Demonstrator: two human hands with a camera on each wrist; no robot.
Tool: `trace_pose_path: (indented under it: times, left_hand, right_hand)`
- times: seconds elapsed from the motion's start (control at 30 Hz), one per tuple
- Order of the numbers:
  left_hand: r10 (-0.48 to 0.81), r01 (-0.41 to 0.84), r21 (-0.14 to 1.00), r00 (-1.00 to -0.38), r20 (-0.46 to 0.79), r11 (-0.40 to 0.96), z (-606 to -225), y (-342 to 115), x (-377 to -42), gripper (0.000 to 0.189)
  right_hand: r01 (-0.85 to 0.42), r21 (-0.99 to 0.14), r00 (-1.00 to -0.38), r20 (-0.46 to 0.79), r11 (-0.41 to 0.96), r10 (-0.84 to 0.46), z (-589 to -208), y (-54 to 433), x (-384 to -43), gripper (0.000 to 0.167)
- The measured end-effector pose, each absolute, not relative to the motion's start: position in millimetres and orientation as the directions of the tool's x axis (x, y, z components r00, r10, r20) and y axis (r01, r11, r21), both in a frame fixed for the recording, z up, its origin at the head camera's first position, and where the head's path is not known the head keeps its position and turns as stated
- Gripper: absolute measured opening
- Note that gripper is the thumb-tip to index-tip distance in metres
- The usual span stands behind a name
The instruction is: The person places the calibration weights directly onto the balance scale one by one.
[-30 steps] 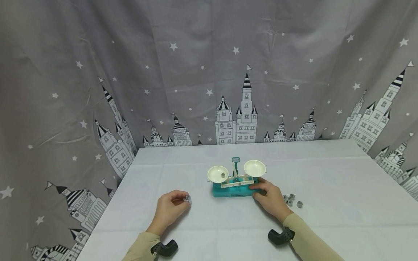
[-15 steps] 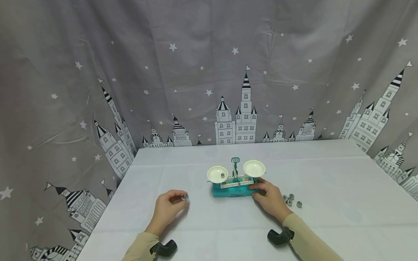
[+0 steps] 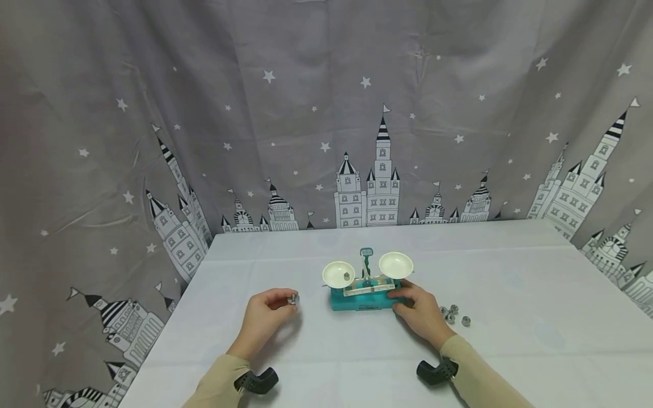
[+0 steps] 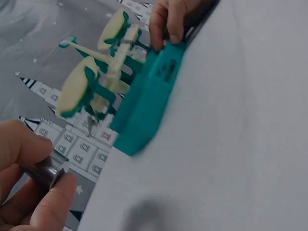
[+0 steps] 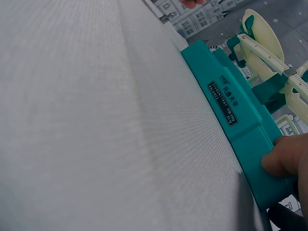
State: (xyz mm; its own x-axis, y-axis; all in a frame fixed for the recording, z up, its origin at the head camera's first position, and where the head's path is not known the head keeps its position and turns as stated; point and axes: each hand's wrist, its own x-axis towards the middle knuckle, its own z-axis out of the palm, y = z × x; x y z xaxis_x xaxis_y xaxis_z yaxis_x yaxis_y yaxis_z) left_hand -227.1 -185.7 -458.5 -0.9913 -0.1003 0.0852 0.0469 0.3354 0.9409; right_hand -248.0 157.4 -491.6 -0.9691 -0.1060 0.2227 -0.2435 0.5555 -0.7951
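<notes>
A teal tray balance (image 3: 357,300) stands on the table with two cream pans. One small metal nut (image 3: 346,276) lies in its left pan (image 3: 334,277), which sits lower than the right pan (image 3: 395,265). My right hand (image 3: 420,311) grips the right end of the base, its thumb (image 5: 279,161) on the front face. To the left of the balance, my left hand (image 3: 266,317) pinches another small shiny metal nut (image 4: 45,171) between thumb and fingers, raised over the table. The fingers partly cover that nut in the left wrist view.
Several loose metal nuts (image 3: 451,318) lie just right of my right forearm. White cloth covers the table (image 3: 347,362). A grey curtain (image 3: 285,45) printed with castles and stars hangs behind and along the left side.
My left hand has risen a little with the nut, after a slight shift to the left. My right hand keeps its hold on the balance.
</notes>
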Motion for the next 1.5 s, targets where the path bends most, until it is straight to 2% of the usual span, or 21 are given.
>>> trace_pose_path:
  times: [0.23,0.6,1.13,1.5]
  left_hand:
    - [-0.072,0.070,0.948,-0.993,0.097,0.312,-430,-170,-236,0.026]
    - [-0.015,0.144,0.925,-0.987,0.159,0.351,-403,-157,-251,0.024]
    - [0.013,0.147,0.887,-0.988,0.157,0.437,-387,-133,-267,0.024]
    - [0.072,0.201,0.837,-0.979,0.191,0.510,-380,-121,-276,0.020]
  right_hand:
    - [-0.250,-0.798,-0.967,0.231,0.548,-0.106,-491,157,-247,0.020]
    - [-0.253,-0.793,-0.966,0.234,0.554,-0.107,-492,156,-248,0.021]
    - [-0.251,-0.798,-0.967,0.235,0.548,-0.100,-493,156,-248,0.021]
    - [-0.252,-0.800,-0.966,0.238,0.544,-0.098,-492,157,-249,0.020]
